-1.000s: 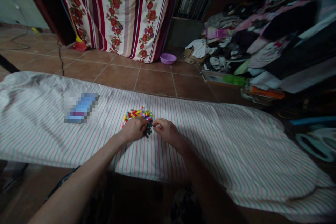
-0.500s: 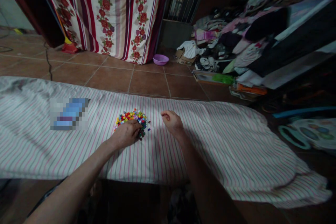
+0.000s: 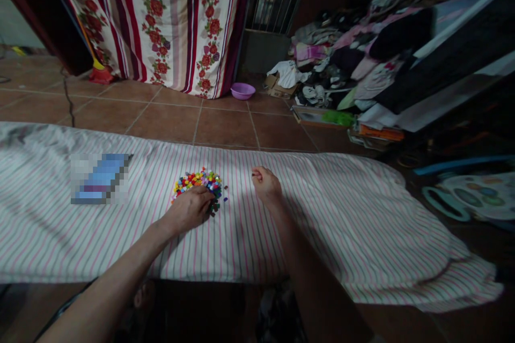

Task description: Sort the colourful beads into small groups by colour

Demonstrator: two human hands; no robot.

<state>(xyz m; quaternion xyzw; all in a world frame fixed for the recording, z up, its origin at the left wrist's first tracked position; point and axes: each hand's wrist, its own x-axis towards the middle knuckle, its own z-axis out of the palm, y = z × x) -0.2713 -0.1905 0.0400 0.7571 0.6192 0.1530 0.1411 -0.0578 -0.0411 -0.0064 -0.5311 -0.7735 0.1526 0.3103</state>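
Note:
A heap of small multicoloured pieces (image 3: 197,179), like beads or tiny blocks, lies on a striped cloth (image 3: 341,214). Over the heap's near side rests my left hand (image 3: 191,206), its bent fingers pressed together at the green and blue pieces. Whether a piece is between those fingertips is hidden. To the right of the heap, my right hand (image 3: 266,186) is closed, pinching a tiny dark piece (image 3: 253,174) at its fingertips. A dark blue piece (image 3: 226,199) and a brown piece (image 3: 226,187) lie loose between the hands.
A blurred-out blue flat object (image 3: 100,178) lies on the cloth at left. Beyond, on the tiled floor, are a purple basin (image 3: 242,91), a red broom head (image 3: 100,76) and a floral curtain (image 3: 173,21). Clothes (image 3: 341,53) are piled at the back right.
My right hand has turned slightly, and the dark piece at its fingertips now shows. My left hand stays at the heap. The whole view has shifted a little.

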